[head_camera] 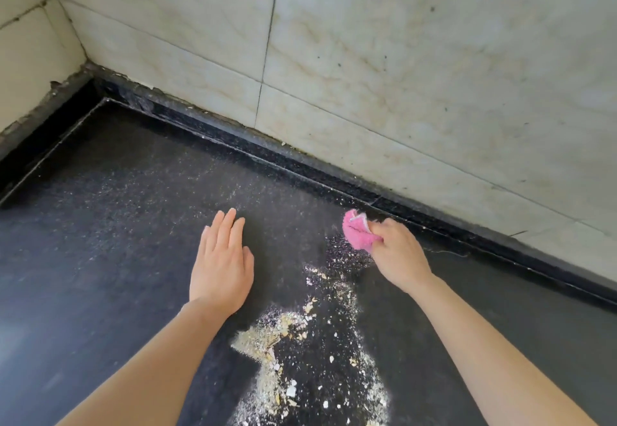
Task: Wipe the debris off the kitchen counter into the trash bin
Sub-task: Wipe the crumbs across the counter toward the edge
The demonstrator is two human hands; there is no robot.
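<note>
A black speckled kitchen counter (117,225) fills the lower part of the view. Pale crumbs and dusty debris (300,352) lie in a band running from the middle of the counter down to the bottom edge. My right hand (397,255) grips a bunched pink cloth (357,232) and presses it on the counter at the far end of the debris, near the back ledge. My left hand (222,262) rests flat on the counter, fingers together and extended, just left of the debris. No trash bin is in view.
A raised black ledge (300,161) runs along the back and left of the counter. Behind it stand stained cream wall tiles (400,74) that meet in a corner at the upper left. Fine dust speckles the counter toward that corner.
</note>
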